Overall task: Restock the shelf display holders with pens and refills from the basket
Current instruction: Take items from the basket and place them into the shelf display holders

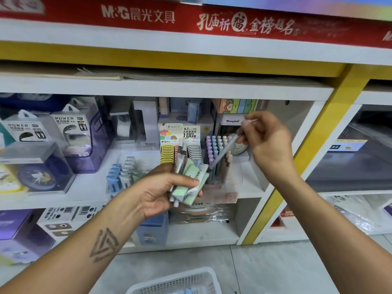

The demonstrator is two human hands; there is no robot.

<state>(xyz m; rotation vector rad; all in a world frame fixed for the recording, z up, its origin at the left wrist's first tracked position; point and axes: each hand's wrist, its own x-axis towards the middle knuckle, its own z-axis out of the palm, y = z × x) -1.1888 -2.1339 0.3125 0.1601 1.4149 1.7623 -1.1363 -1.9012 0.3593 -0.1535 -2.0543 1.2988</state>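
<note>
Pen slanting over the pastel pen holder, at two o'clock from the left hand.
Right hand pinches its top; left fingers wrap a crowded bundle. A loosened squeeze could spill it.

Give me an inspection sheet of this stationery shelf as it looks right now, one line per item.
Surface: white shelf carrying stock; tiled floor below.
Job's things: pen angled down toward the pen holder of pastel pens; bundle of pens and refill packs; white basket on the floor.
Clutter: power bank boxes, lead refill display.
Grippers: right hand pinches the pen; left hand grips the bundle.
Cables: nothing seen.
Surroundings: red banner, yellow shelf frame.
</note>
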